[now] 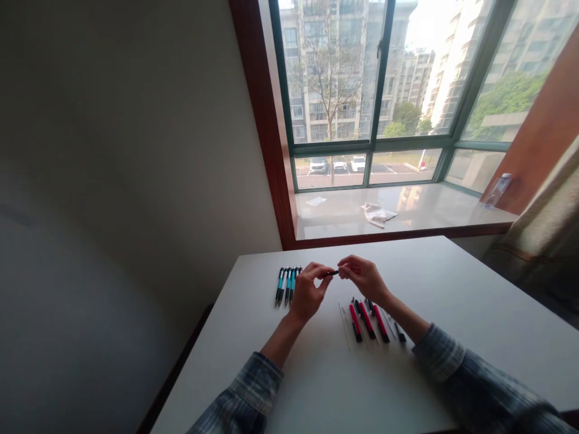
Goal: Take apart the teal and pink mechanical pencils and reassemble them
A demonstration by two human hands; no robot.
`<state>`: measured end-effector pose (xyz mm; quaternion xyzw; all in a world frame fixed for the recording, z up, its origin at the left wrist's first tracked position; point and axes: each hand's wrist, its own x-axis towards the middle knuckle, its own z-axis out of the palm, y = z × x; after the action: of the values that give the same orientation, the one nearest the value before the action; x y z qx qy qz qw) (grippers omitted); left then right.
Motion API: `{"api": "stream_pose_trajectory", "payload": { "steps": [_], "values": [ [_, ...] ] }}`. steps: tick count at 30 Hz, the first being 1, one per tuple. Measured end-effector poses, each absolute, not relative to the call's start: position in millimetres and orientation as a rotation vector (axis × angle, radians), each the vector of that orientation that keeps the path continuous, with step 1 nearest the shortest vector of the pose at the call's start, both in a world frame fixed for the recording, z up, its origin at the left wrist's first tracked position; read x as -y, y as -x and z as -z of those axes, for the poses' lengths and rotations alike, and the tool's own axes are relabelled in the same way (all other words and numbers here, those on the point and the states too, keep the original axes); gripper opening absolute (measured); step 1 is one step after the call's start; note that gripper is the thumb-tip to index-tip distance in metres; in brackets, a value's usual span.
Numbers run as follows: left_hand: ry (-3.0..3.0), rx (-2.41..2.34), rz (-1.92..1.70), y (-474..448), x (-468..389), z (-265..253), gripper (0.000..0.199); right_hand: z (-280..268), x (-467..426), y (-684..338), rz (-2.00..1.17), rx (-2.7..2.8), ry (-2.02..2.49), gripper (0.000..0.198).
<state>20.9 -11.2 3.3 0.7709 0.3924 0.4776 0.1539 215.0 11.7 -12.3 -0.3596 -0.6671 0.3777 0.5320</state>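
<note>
My left hand point(310, 292) pinches a short black pen part point(333, 273) between thumb and fingers, above the white table. At the part's other end, the fingertips of my right hand point(365, 277) are closed together on its tip. Anything smaller between those fingertips is too small to make out. Blue-and-black click pens point(286, 286) lie side by side left of my left hand, partly behind it. Below my right hand are several red pen barrels with black ends point(366, 320). Thin whitish refills point(344, 327) and small black pen parts point(400, 333) lie among and beside them.
The white table point(456, 289) meets a wall on the left and a window sill point(420, 208) at the back. On the sill are a crumpled cloth point(378, 214), a white paper point(316, 201) and a clear bottle point(496, 191). A curtain point(538, 223) hangs at right.
</note>
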Motion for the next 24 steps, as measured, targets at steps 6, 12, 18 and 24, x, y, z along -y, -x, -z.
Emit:
{"api": "stream_pose_trajectory", "payload": {
  "steps": [6, 12, 18, 24],
  "values": [
    [-2.212, -1.142, -1.341, -20.8, 16.8, 2.6, 0.016, 22.7, -7.2, -212.1, -1.058, 1.601, 0.863, 0.035],
    [-2.194, -1.155, -1.293, -18.0, 14.1, 1.9, 0.016, 18.2, -4.8, -216.5, -1.106, 1.649, 0.856, 0.032],
    [-2.191, -1.131, -1.278, -19.7, 13.1, 2.8, 0.014, 16.8, -3.8, -221.3, -0.915, 1.75, 0.985, 0.035],
    [-2.173, -1.1, -1.28, -20.7, 12.8, 4.9, 0.013, 14.3, -2.3, -225.4, -0.825, 1.854, 1.022, 0.037]
  ]
}}
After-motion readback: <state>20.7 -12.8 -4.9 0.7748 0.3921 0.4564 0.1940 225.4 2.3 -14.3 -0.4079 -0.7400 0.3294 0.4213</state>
